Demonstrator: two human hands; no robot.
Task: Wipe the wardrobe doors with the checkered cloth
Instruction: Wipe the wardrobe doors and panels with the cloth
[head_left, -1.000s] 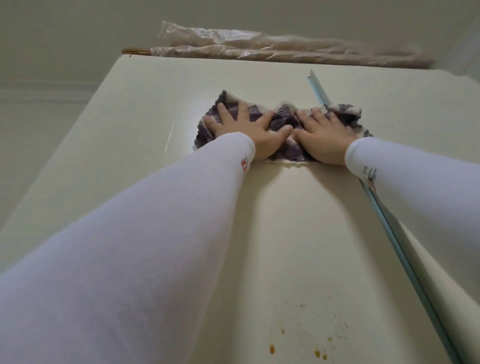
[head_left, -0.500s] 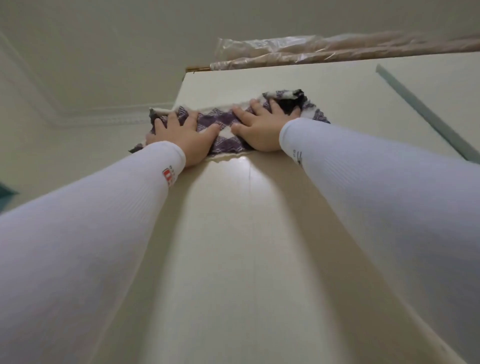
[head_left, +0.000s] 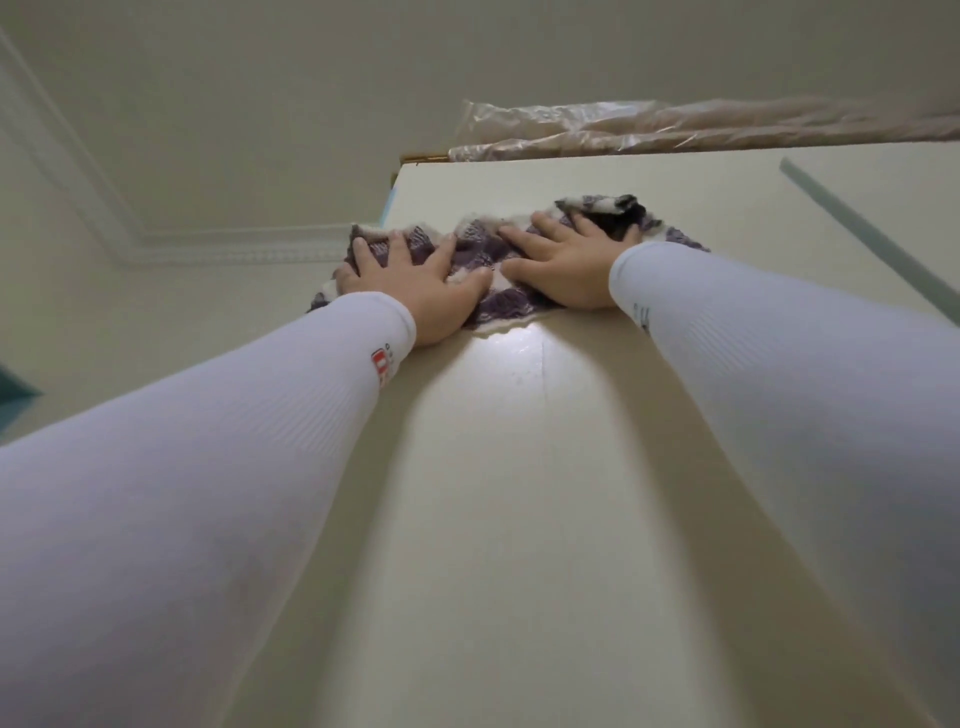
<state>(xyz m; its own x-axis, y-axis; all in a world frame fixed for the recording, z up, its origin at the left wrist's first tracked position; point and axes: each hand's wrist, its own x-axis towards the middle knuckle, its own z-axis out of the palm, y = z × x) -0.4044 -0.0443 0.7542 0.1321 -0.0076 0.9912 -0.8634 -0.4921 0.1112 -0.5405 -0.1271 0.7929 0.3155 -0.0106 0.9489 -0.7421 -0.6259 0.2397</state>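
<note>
The checkered cloth (head_left: 506, 306), purple & white, lay pressed flat against the cream wardrobe door (head_left: 519, 493) near its top-left corner. Its left end stuck out past the door's left edge, and its far right corner was bunched up in a dark fold. Both hands sat on it side by side, thumbs nearly meeting in the middle. The left hand (head_left: 410, 283) was spread w/ fingers straight and palm down on the cloth's left half, gripping nothing. The right hand (head_left: 563, 265) was likewise flat, fingers splayed, over the right half. Neither hand pinched the fabric; they only pressed on it.

White ribbed sleeves covered both arms to the wrist. The left sleeve (head_left: 208, 467) carried a small red mark at the cuff, and the right sleeve (head_left: 779, 364) had faint print there, too small to read.

A glossy patch on the door, just near of the cloth, caught the light. To the right, a pale teal strip (head_left: 857, 228) ran diagonally down the wardrobe front. On top of the wardrobe lay a long bundle wrapped in clear plastic (head_left: 675, 124). At far left, decorative moulding (head_left: 208, 249) ran beneath the ceiling (head_left: 260, 104).
</note>
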